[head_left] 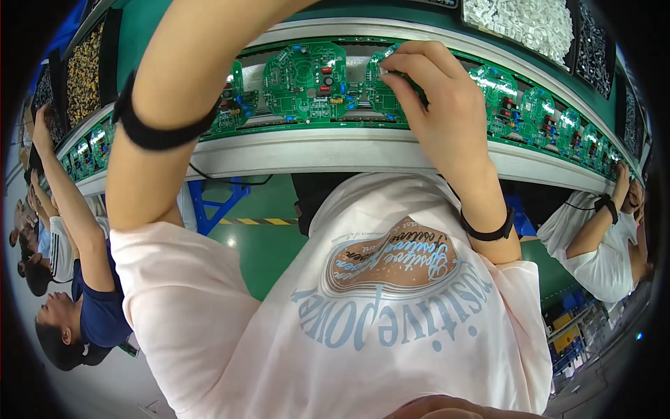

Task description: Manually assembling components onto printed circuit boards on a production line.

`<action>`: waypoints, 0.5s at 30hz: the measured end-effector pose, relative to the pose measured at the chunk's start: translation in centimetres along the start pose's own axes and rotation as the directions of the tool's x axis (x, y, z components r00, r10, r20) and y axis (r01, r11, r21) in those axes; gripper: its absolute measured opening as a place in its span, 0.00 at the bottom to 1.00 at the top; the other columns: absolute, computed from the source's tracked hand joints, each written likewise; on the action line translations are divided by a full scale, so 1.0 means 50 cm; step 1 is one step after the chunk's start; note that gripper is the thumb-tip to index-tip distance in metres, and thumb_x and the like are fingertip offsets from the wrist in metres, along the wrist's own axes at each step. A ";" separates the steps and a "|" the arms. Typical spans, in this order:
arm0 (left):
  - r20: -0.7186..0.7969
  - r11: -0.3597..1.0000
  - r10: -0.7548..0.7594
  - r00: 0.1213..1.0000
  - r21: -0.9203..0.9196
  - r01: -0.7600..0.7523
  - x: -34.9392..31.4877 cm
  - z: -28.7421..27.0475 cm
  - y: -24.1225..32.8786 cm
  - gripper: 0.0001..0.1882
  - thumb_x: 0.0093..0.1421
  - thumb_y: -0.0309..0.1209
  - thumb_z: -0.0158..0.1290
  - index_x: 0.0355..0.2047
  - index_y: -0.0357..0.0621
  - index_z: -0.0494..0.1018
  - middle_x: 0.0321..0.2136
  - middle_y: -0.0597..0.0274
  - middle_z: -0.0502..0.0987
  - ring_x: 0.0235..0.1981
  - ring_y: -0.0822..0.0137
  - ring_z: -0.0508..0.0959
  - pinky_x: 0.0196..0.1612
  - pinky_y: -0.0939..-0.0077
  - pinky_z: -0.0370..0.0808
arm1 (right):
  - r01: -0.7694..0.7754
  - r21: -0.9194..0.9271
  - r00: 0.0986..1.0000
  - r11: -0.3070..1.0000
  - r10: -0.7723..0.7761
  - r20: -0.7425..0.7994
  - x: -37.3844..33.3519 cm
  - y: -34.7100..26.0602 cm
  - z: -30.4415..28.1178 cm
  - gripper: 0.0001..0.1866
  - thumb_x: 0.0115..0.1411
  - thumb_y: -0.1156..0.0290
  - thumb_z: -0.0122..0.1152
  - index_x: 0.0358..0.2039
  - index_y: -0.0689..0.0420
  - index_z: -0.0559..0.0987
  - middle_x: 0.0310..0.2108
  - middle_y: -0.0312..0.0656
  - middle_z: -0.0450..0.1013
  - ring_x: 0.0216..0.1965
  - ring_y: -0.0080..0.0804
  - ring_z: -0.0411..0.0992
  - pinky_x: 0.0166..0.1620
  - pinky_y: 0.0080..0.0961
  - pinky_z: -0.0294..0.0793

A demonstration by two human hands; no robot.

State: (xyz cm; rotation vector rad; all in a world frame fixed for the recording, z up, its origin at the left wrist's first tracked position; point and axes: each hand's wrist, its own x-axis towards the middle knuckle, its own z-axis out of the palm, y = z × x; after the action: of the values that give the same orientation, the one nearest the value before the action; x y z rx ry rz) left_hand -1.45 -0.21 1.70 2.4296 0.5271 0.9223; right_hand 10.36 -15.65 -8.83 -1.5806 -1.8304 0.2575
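My right hand (450, 94) is over the line of green circuit boards, its thumb and index finger pinched at a tiny pale part (383, 71). What kind of part it is I cannot make out. The fingers are at a circuit board (380, 94), partly covered by my hand. To the left lies another circuit board (305, 80), fitted with red, blue and black components. My left forearm (202, 56) reaches across the boards and out past the top edge, so the left hand is out of sight.
A pale metal rail (314, 150) runs along the near side of the boards. Beyond them stand a bin of white parts (520, 26), a bin of dark parts (593, 52) and a bin of yellowish parts (84, 77). Co-workers sit on both sides, one arm (66, 181) reaching in at left.
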 end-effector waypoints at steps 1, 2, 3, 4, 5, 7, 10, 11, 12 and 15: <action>-0.002 0.996 -0.090 0.996 0.013 0.090 -0.043 -0.046 0.028 0.08 0.61 0.23 0.60 0.39 0.31 0.82 0.29 0.51 0.84 0.29 0.65 0.84 0.36 0.74 0.81 | 0.032 0.047 0.999 0.998 -0.033 0.022 0.004 -0.023 0.003 0.06 0.59 0.75 0.69 0.38 0.57 0.84 0.42 0.38 0.78 0.33 0.39 0.78 0.34 0.30 0.77; 0.002 0.997 -0.074 0.997 -0.009 0.074 -0.062 -0.050 0.018 0.08 0.61 0.23 0.60 0.39 0.31 0.82 0.29 0.51 0.84 0.29 0.65 0.84 0.36 0.74 0.81 | 0.007 0.019 1.000 1.000 -0.007 0.023 0.003 -0.015 0.003 0.07 0.59 0.74 0.69 0.38 0.57 0.83 0.42 0.38 0.78 0.34 0.39 0.78 0.35 0.30 0.77; 0.019 0.982 -0.178 0.984 -0.066 0.179 -0.080 -0.052 0.004 0.08 0.62 0.22 0.60 0.40 0.31 0.82 0.29 0.53 0.84 0.29 0.68 0.83 0.36 0.76 0.81 | -0.009 -0.002 1.000 1.000 0.009 0.017 0.003 -0.008 0.002 0.07 0.59 0.74 0.69 0.38 0.57 0.83 0.42 0.38 0.78 0.34 0.39 0.78 0.35 0.30 0.77; 0.035 0.948 -0.301 0.953 -0.091 0.303 -0.105 -0.066 0.008 0.08 0.62 0.22 0.61 0.40 0.30 0.82 0.29 0.56 0.84 0.29 0.71 0.83 0.36 0.79 0.80 | 0.008 -0.018 1.000 1.000 -0.007 0.022 0.005 -0.013 0.001 0.07 0.59 0.74 0.69 0.38 0.56 0.84 0.42 0.38 0.78 0.34 0.39 0.78 0.35 0.30 0.77; 0.053 0.899 -0.418 0.907 -0.116 0.422 -0.124 -0.074 0.014 0.08 0.63 0.22 0.61 0.41 0.30 0.82 0.29 0.58 0.84 0.30 0.74 0.82 0.36 0.81 0.80 | 0.024 -0.034 0.999 0.999 -0.023 0.025 0.006 -0.017 -0.001 0.07 0.59 0.74 0.69 0.38 0.56 0.84 0.41 0.38 0.78 0.35 0.39 0.79 0.35 0.30 0.77; 0.056 0.874 -0.471 0.881 -0.108 0.474 -0.151 -0.082 0.027 0.08 0.63 0.21 0.61 0.41 0.30 0.82 0.30 0.58 0.84 0.30 0.74 0.82 0.36 0.81 0.80 | 0.040 -0.051 0.999 0.998 -0.039 0.023 0.009 -0.020 -0.001 0.07 0.59 0.74 0.70 0.38 0.56 0.84 0.41 0.38 0.78 0.35 0.39 0.79 0.35 0.30 0.77; 0.053 0.808 -0.581 0.812 -0.083 0.584 -0.194 -0.073 0.021 0.08 0.62 0.20 0.62 0.42 0.30 0.82 0.32 0.58 0.84 0.32 0.73 0.82 0.36 0.82 0.80 | 0.069 -0.130 0.997 0.989 -0.063 0.047 0.009 -0.028 -0.004 0.07 0.58 0.74 0.70 0.38 0.55 0.84 0.41 0.37 0.78 0.35 0.39 0.79 0.35 0.30 0.78; -0.019 0.853 -0.370 0.929 -0.403 0.332 -0.214 -0.042 -0.018 0.09 0.62 0.20 0.62 0.43 0.30 0.82 0.33 0.58 0.84 0.32 0.74 0.82 0.37 0.82 0.80 | 0.076 -0.123 0.996 0.989 -0.070 0.048 0.008 -0.031 -0.004 0.07 0.58 0.74 0.70 0.38 0.55 0.84 0.41 0.37 0.78 0.35 0.39 0.79 0.35 0.30 0.78; -0.163 0.758 -0.166 0.973 -0.652 0.020 -0.231 -0.014 -0.056 0.10 0.62 0.19 0.62 0.43 0.30 0.82 0.34 0.58 0.84 0.33 0.74 0.82 0.37 0.83 0.80 | 0.083 -0.130 0.995 0.988 -0.076 0.057 0.008 -0.035 -0.004 0.07 0.58 0.74 0.70 0.38 0.55 0.84 0.41 0.37 0.78 0.35 0.39 0.79 0.35 0.31 0.78; -0.163 0.745 -0.173 0.971 -0.667 0.021 -0.222 -0.034 -0.014 0.09 0.61 0.19 0.62 0.42 0.31 0.82 0.34 0.57 0.83 0.34 0.72 0.83 0.37 0.81 0.80 | 0.076 -0.155 0.996 0.985 -0.066 0.067 0.006 -0.024 -0.007 0.07 0.58 0.74 0.70 0.38 0.54 0.84 0.41 0.37 0.78 0.35 0.39 0.79 0.35 0.31 0.78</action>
State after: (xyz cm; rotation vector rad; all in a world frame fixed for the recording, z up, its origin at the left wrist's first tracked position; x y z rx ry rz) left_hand -10.50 -4.76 -3.22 1.6493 0.3143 1.1050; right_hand 9.62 -15.77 -7.76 -1.6249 -1.9926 0.1326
